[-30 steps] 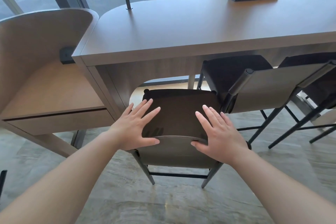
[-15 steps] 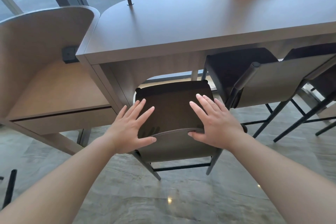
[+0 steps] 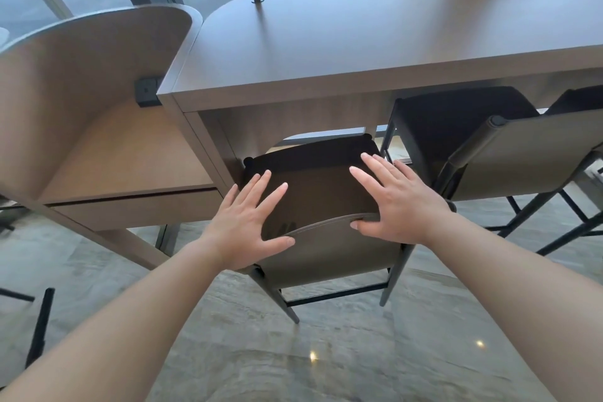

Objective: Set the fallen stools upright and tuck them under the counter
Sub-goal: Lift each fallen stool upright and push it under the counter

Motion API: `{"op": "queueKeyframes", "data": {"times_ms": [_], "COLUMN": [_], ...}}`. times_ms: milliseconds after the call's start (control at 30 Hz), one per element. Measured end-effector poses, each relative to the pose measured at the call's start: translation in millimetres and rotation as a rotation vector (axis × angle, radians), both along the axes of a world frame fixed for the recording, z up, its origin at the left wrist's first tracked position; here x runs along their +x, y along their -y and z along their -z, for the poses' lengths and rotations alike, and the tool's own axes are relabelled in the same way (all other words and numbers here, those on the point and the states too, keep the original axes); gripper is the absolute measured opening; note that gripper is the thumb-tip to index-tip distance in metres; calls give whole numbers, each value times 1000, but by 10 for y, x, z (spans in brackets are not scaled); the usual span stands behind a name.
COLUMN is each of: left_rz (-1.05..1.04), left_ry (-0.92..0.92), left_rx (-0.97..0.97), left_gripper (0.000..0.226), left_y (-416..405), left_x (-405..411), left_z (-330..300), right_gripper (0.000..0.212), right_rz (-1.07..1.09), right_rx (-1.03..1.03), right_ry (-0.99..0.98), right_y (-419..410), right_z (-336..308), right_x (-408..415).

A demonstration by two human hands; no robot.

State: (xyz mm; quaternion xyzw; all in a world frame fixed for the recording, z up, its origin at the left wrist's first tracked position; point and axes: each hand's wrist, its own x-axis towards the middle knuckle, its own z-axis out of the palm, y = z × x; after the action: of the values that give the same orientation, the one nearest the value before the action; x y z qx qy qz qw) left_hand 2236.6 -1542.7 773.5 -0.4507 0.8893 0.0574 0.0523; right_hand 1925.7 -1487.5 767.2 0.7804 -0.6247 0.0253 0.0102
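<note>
stool (image 3: pixel 313 192) upright, seat partly under desk (image 3: pixel 375 52) front edge by left corner | left hand (image 3: pixel 243 225), right hand (image 3: pixel 399 206): fingers straight, pressing backrest | neighbour stool (image 3: pixel 463 121) tucked | remaining: final push

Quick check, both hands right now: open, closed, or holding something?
Left hand: open, fingers straight, resting on the stool's backrest.
Right hand: open, fingers straight, thumb under the backrest's top edge.

head cam | single view, wide-angle | faces fwd + down | close over stool (image 3: pixel 326 251) at counter (image 3: pixel 375 52) edge
</note>
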Motion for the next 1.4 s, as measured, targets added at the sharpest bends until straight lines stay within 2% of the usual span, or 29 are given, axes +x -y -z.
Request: {"op": "queueKeyframes", "data": {"times_ms": [400, 600, 733, 933, 1400], "left_rz": [31, 33, -7, 62, 80], "left_ry": [11, 3, 37, 44, 66], "left_rx": [-69, -358, -441, -533, -511], "left_gripper": [93, 81, 83, 83, 89], "left_y": [-49, -349, -321, -242, -8], "left_x": [-328, -358, -373, -459, -857], "left_z": [-49, 120, 163, 139, 8], "right_gripper": [100, 104, 105, 106, 105], "right_rz": [35, 62, 73, 107, 165], "right_rx": [16, 6, -7, -1, 11], "right_ry": [23, 63, 62, 66, 90], "right_y": [-25, -28, -27, -5, 32], "right_z": [66, 89, 82, 73, 66], "right_x": [-296, -357, -366, -484, -840]}}
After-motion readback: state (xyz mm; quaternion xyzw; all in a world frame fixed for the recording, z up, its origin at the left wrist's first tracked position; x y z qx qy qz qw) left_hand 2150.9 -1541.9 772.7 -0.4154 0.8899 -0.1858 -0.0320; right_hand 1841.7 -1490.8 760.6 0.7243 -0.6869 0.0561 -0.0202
